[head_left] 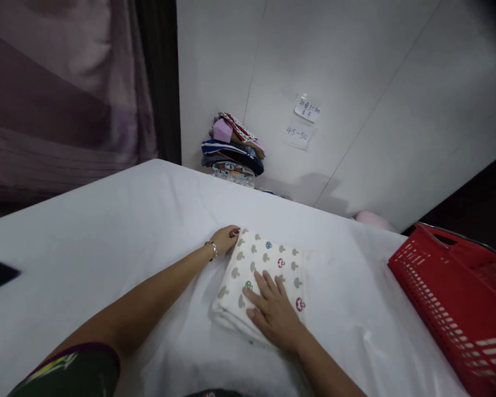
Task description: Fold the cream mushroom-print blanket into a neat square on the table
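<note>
A white folded cloth point(268, 256) printed with grey, red, blue and green mushrooms lies on the white-covered table point(140, 220) in front of me. Its layers show along the near edge. My left hand point(225, 240), a bracelet at the wrist, is at the cloth's far left corner with its fingers curled closed on the edge; the fingertips are partly hidden. Flat on top of the cloth, toward its near right side, rests my right hand point(275, 314) with the fingers spread.
A red plastic basket point(450, 298) stands at the right. Beyond the table's far edge, a stack of folded fabrics point(233, 149) leans by the wall, below paper notes point(301, 129). A dark flat object point(0, 275) lies at the left edge; a purple curtain point(66, 99) hangs behind.
</note>
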The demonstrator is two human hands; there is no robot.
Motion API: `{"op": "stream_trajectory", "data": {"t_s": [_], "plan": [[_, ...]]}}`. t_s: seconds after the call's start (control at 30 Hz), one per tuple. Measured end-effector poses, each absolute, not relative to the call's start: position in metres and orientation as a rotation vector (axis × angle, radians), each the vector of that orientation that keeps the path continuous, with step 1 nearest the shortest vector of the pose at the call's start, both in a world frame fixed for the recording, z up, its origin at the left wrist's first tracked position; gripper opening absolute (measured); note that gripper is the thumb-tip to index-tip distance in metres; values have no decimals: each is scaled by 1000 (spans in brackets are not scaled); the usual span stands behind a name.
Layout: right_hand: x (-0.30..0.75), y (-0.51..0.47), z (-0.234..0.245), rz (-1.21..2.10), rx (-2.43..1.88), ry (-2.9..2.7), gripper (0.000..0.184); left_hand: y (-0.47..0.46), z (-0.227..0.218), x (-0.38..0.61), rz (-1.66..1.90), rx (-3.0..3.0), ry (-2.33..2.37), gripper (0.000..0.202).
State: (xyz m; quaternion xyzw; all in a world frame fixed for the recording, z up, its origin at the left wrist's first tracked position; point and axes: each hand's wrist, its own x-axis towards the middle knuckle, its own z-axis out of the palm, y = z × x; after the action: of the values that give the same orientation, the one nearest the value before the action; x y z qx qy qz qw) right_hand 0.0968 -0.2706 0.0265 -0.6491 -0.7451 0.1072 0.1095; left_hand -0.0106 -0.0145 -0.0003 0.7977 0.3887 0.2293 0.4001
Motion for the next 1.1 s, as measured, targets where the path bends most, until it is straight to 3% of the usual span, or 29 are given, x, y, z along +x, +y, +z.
{"op": "stream_trajectory", "data": {"t_s": [0.17,0.4,0.5,0.67,0.83,1.1], "plan": [[98,-271,30,358,-1923,-2144,45,-67,8,-57,510,1935,1036,28],[96,-275,46,590,-1872,-1941,45,-135,31,-98,361,1717,971,49],[79,-278,49,475,-1812,-1922,47,-146,36,-101,269,1697,958,49],[48,-280,42,221,-1772,-2084,65,-151,34,-101,236,1540,914,48],[41,-280,30,105,-1766,-2082,47,-151,27,-105,207,1524,902,51],[33,-284,18,34,-1764,-2083,50,-154,20,-105,250,1826,994,41]]}}
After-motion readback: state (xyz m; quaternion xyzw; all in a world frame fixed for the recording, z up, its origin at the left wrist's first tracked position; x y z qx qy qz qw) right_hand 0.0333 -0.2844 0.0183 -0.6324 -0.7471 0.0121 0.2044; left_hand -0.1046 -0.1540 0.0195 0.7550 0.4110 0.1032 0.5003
